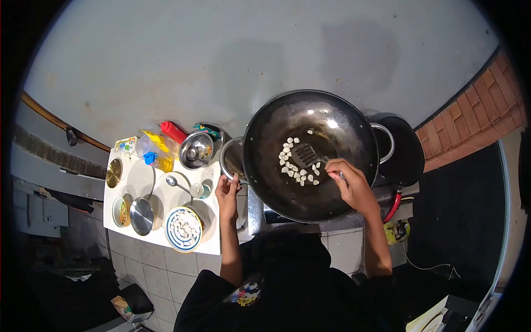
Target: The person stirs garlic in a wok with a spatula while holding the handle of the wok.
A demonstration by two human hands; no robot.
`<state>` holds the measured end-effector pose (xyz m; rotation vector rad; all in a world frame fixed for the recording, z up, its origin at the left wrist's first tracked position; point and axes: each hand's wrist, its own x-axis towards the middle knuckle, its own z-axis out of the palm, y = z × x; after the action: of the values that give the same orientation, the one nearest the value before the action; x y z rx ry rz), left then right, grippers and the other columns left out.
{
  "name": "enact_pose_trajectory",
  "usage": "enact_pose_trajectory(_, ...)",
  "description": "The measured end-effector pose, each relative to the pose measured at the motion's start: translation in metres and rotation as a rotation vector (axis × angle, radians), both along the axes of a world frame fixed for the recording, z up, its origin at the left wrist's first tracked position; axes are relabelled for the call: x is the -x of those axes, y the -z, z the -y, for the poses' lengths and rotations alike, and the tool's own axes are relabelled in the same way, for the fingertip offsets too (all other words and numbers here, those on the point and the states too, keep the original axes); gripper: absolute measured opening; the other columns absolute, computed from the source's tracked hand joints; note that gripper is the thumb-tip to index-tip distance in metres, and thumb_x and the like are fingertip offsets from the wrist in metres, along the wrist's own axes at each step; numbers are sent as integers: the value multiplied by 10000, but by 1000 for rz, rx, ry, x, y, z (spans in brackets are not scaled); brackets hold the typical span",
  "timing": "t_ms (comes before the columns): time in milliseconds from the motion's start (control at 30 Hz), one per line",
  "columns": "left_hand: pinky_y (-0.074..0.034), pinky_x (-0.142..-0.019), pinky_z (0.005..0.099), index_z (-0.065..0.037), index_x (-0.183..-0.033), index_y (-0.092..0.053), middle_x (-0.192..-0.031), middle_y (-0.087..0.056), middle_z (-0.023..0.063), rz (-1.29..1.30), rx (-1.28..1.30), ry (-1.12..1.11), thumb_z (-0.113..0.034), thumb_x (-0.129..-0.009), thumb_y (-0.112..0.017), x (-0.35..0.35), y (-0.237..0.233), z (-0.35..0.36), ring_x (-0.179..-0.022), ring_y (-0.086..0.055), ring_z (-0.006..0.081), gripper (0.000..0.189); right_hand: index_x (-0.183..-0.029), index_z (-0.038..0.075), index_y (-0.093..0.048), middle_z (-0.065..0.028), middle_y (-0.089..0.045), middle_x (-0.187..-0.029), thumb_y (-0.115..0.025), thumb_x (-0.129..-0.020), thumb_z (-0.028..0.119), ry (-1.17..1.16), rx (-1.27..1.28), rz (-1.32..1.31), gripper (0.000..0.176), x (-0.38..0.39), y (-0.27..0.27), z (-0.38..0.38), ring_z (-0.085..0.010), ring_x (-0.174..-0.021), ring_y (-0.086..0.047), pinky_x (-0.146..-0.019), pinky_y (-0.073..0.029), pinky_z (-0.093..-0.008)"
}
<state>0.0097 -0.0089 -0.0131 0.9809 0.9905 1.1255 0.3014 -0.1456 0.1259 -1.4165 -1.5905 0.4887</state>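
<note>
A large dark wok stands on the stove, with oil and small white pieces at its middle. My right hand is closed round the handle of a slotted spatula, whose head lies among the pieces. At the wok's left side, my left hand is closed on the lower part of the metal loop handle. To the left, a blue-striped plate on the white table holds more white pieces.
The white table carries a steel bowl, an oil container, a red bottle, a spoon and small bowls. A black pan sits right of the wok, near a red handle. A wall rises behind.
</note>
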Motion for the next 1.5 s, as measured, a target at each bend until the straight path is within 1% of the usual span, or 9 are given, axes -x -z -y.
enact_pose_trajectory(200,-438,-691,235,-101,-958,-545,-771,-563,-15,22,-7,-25,-196,-909,-651,-3,-2,1,-694,-525,69,151,-966,9,-548,-115,-611,-936,-566,-881,-4,219,-83,87,87,-14,-16,6,-231,-780,-593,-697,-462,-303)
enact_pose_trajectory(233,-438,-690,236,-100,-954,-547,-769,-563,-15,9,-5,-27,-195,-909,-652,-3,-4,1,-691,-525,69,149,-966,14,-550,-107,-604,-889,-559,-899,13,283,-55,52,68,-17,-19,8,-182,-737,-572,-658,-450,-281)
enact_pose_trajectory(467,-444,-694,239,-99,-947,-538,-768,-560,-10,4,-2,-19,-194,-905,-655,-3,-7,2,-697,-532,75,157,-954,1,-540,-100,-550,-727,-540,-926,52,418,33,65,57,-46,-13,18,-135,-650,-518,-597,-416,-270)
enact_pose_trajectory(833,-434,-684,215,-109,-881,-519,-754,-514,-59,-8,35,-44,-146,-921,-630,-7,-12,4,-704,-489,33,124,-933,9,-559,-23,-570,-738,-563,-911,23,292,7,-266,26,-9,33,-9,-54,-670,-495,-595,-394,-219)
enact_pose_trajectory(1000,-435,-674,209,-104,-878,-515,-740,-511,-60,-13,16,-44,-141,-924,-626,-6,-11,4,-690,-485,32,126,-935,21,-572,-58,-589,-789,-574,-887,-4,167,-52,-161,54,12,15,-13,-127,-682,-555,-599,-422,-245)
enact_pose_trajectory(1100,-443,-679,214,-103,-871,-509,-743,-515,-56,-5,2,-37,-135,-927,-621,-4,-9,4,-699,-494,34,129,-966,0,-572,-113,-596,-905,-573,-855,-56,25,-18,-47,124,23,1,-9,-219,-799,-605,-679,-472,-297)
enact_pose_trajectory(1167,-454,-714,251,-96,-972,-511,-792,-568,2,16,3,-16,-185,-910,-646,-2,0,2,-724,-543,87,173,-971,-2,-571,-120,-595,-902,-572,-853,-60,32,-48,-25,131,25,2,-8,-234,-801,-608,-689,-473,-306)
enact_pose_trajectory(1267,-459,-691,225,-102,-878,-510,-753,-518,-45,2,15,-34,-123,-930,-611,-5,-9,4,-716,-512,42,115,-979,-3,-570,-131,-595,-895,-573,-846,-67,53,-56,-18,147,28,3,-5,-262,-800,-609,-700,-475,-320)
enact_pose_trajectory(1500,-455,-698,228,-104,-872,-505,-767,-522,-45,22,26,-24,-120,-931,-606,-4,-4,4,-713,-508,46,118,-990,-4,-563,-135,-594,-896,-574,-836,-71,104,-23,-16,168,26,2,2,-281,-799,-604,-709,-468,-339)
